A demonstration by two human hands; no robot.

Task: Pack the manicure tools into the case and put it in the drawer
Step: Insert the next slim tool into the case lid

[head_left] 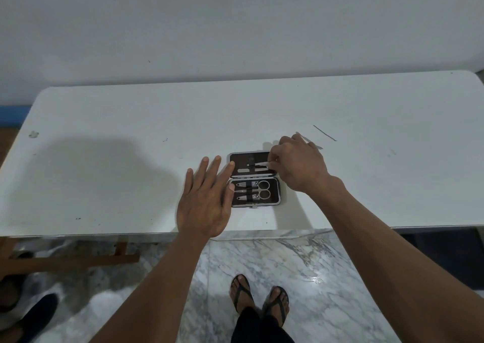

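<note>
A small manicure case [275,201] lies open on the white table [131,159], dark brown inside with a metal rim. Its near half holds scissors [262,190] and two clippers under a strap. The far half holds a nail file [246,170] and a slim metal tool [258,164]. My right hand [298,163] pinches the right end of that slim tool at the far half. My left hand [207,198] hovers flat with fingers spread at the case's left edge, fingertips over the rim. A thin metal tool [311,142] lies on the table just behind my right hand.
A thin dark stick [324,133] lies on the table further right. The table's front edge runs just below the case. Below are a marble floor, my sandalled feet [259,300], a wooden frame [68,261] at left and dark shoes [34,316].
</note>
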